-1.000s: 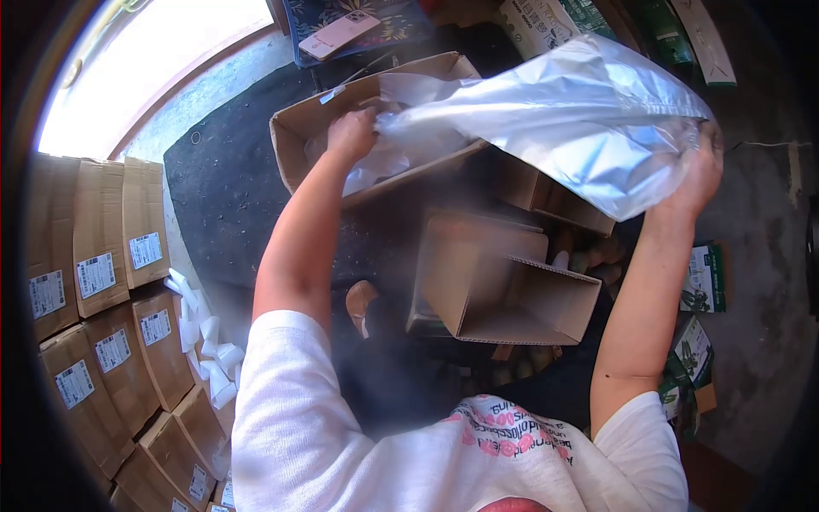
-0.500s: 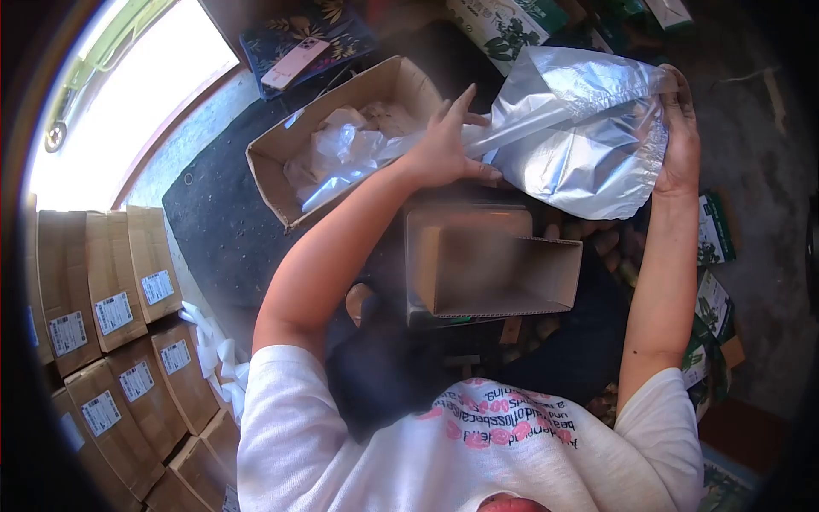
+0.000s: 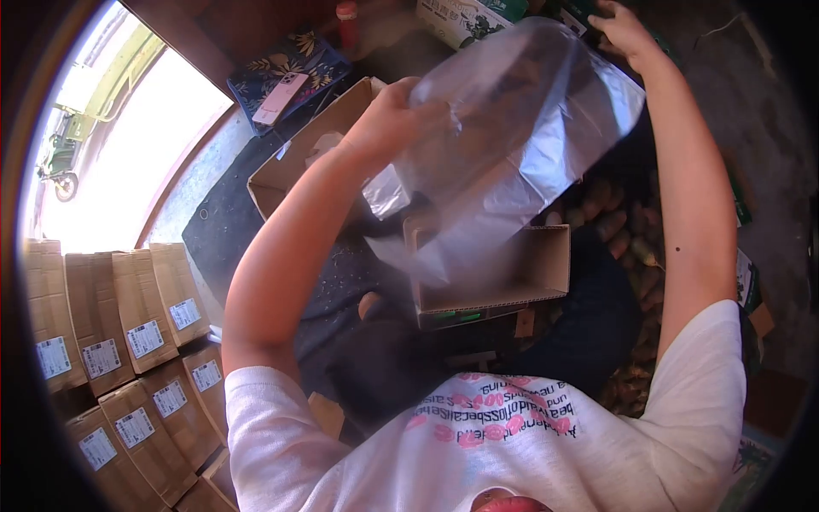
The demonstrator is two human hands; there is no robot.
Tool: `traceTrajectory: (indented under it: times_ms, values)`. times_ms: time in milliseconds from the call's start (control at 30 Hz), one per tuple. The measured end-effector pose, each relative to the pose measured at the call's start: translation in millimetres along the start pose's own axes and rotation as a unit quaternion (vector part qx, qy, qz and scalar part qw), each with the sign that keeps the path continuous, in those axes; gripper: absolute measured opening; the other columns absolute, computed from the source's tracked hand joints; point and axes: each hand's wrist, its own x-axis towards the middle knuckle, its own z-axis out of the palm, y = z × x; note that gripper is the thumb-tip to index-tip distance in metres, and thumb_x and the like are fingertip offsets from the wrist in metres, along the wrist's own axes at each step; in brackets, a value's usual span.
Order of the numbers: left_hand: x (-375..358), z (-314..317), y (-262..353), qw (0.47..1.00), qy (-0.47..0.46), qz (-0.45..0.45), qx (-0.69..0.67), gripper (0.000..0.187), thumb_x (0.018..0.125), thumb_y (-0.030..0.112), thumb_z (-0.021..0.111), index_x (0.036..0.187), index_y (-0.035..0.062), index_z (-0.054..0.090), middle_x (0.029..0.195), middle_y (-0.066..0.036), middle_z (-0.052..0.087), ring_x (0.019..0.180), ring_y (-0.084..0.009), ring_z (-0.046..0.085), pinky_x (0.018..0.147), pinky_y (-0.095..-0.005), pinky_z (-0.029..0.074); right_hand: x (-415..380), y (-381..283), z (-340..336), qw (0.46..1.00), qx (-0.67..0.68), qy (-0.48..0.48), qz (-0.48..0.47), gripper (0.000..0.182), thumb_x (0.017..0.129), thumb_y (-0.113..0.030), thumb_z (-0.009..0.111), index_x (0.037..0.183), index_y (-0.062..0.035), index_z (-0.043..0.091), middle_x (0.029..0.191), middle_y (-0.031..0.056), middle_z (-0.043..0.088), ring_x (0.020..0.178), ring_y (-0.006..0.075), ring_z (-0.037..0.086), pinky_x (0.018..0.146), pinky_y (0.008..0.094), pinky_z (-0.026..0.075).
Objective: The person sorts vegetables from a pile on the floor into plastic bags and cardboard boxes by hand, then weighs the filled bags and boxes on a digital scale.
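My left hand (image 3: 394, 121) is closed on one edge of a thin, clear plastic bag (image 3: 546, 145), which hangs spread out and partly blurred. The bag's lower end drapes over an open cardboard box (image 3: 546, 260) in front of me and hides part of its inside. Up at the right, my right hand (image 3: 627, 36) is beside the bag's far edge with its fingers spread, holding nothing that I can see. Behind my left forearm stands another open cardboard box (image 3: 271, 181) with crumpled clear plastic (image 3: 388, 192) by its near side.
Stacked cardboard boxes (image 3: 145, 341) with white labels fill the left. A phone (image 3: 280, 98) lies on a dark patterned item (image 3: 311, 60) near a red-capped bottle (image 3: 346, 26). Rounded produce (image 3: 636, 247) is heaped at the right. A printed carton (image 3: 465, 19) sits at the back.
The bag has swung left and down over the box and spread open. My left hand has closed on its edge; my right hand has moved up, off the bag, and opened.
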Motion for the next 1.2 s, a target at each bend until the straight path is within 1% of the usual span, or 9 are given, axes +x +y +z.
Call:
traceTrajectory:
  times_ms: [67, 167, 367, 500, 700, 767, 867, 1000, 1200]
  values:
    - [-3, 2, 0, 0.995, 0.049, -0.043, -0.072, 0.024, 0.09, 0.018, 0.057, 0.108, 0.0026, 0.054, 0.089, -0.006, 0.063, 0.074, -0.012, 0.059, 0.06, -0.025, 0.047, -29, -46, 33, 0.962, -0.079, 0.205, -0.163, 0.034, 0.084, -0.008, 0.062, 0.116, -0.0066, 0.051, 0.114, 0.0173, 0.057, 0.085, 0.0302, 0.063, 0.067, 0.0367, 0.051]
    - [-14, 3, 1, 0.984, 0.097, -0.091, -0.119, 0.022, 0.091, 0.016, 0.054, 0.108, 0.0026, 0.052, 0.088, -0.008, 0.063, 0.064, -0.013, 0.055, 0.053, -0.0261, 0.047, -159, -78, 99, 0.908, -0.193, 0.162, -0.335, 0.053, 0.071, -0.023, 0.073, 0.116, -0.0042, 0.049, 0.107, 0.0126, 0.055, 0.104, 0.0294, 0.049, 0.094, 0.0406, 0.036]
    - [-49, 3, 0, 0.957, 0.149, -0.144, -0.206, 0.022, 0.089, 0.015, 0.057, 0.103, -0.0007, 0.054, 0.087, -0.008, 0.061, 0.068, -0.0146, 0.057, 0.054, -0.0275, 0.048, -247, -37, 216, 0.945, -0.133, 0.133, -0.267, 0.047, 0.069, -0.013, 0.071, 0.111, -0.0091, 0.051, 0.105, 0.0146, 0.053, 0.104, 0.0327, 0.049, 0.087, 0.0411, 0.04]
    - [-67, -20, -6, 0.934, 0.177, -0.171, -0.258, 0.024, 0.086, 0.012, 0.059, 0.104, -0.0028, 0.054, 0.09, -0.012, 0.06, 0.073, -0.0198, 0.061, 0.063, -0.0322, 0.052, -252, -32, 220, 0.943, -0.022, 0.113, -0.311, 0.009, 0.076, -0.007, 0.066, 0.084, -0.0019, 0.064, 0.075, 0.0099, 0.062, 0.07, 0.0294, 0.061, 0.061, 0.0341, 0.048]
    - [-59, -80, 21, 0.821, 0.274, 0.192, -0.463, 0.02, 0.088, 0.011, 0.056, 0.101, -0.0036, 0.054, 0.09, -0.015, 0.058, 0.085, -0.0246, 0.059, 0.072, -0.0329, 0.052, -246, -40, 219, 0.943, 0.302, -0.131, 0.049, 0.015, 0.085, -0.01, 0.063, 0.087, 0.0045, 0.066, 0.072, 0.0085, 0.066, 0.061, 0.009, 0.059, 0.056, 0.0253, 0.047]
    - [-81, -55, 20, 0.896, 0.329, 0.192, -0.23, 0.018, 0.087, 0.011, 0.057, 0.099, -0.0022, 0.055, 0.09, -0.013, 0.058, 0.086, -0.0217, 0.058, 0.071, -0.0303, 0.05, -242, -42, 219, 0.919, 0.367, -0.114, 0.09, 0.01, 0.082, -0.006, 0.065, 0.083, 0.0035, 0.064, 0.073, 0.0065, 0.065, 0.062, 0.0074, 0.057, 0.057, 0.0234, 0.047]
    - [-105, -12, -11, 0.976, 0.216, 0.018, 0.02, 0.025, 0.083, 0.018, 0.066, 0.099, 0.0007, 0.057, 0.089, -0.007, 0.059, 0.082, -0.0148, 0.056, 0.072, -0.0273, 0.047, -241, -46, 217, 0.916, 0.375, -0.097, 0.101, 0.009, 0.078, -0.001, 0.069, 0.076, -0.0004, 0.061, 0.073, 0.0043, 0.063, 0.063, 0.0052, 0.055, 0.058, 0.022, 0.046]
    - [-117, 19, -32, 0.973, 0.052, -0.157, -0.164, 0.031, 0.086, 0.021, 0.065, 0.106, 0.0009, 0.055, 0.097, -0.006, 0.059, 0.093, -0.0149, 0.057, 0.078, -0.0287, 0.048, -247, -41, 224, 0.942, 0.317, -0.101, 0.046, 0.018, 0.073, -0.001, 0.073, 0.069, -0.0036, 0.056, 0.067, 0.0005, 0.058, 0.061, 0.0051, 0.052, 0.055, 0.0222, 0.045]
    - [-110, 5, -41, 0.94, 0.056, -0.172, -0.29, 0.026, 0.09, 0.02, 0.058, 0.11, 0.0037, 0.054, 0.107, -0.009, 0.059, 0.103, -0.0176, 0.056, 0.085, -0.0333, 0.048, -253, -28, 203, 0.899, 0.431, -0.035, 0.075, 0.026, 0.075, -0.005, 0.073, 0.067, -0.0068, 0.049, 0.067, 0.0006, 0.056, 0.064, 0.006, 0.053, 0.057, 0.0226, 0.045]
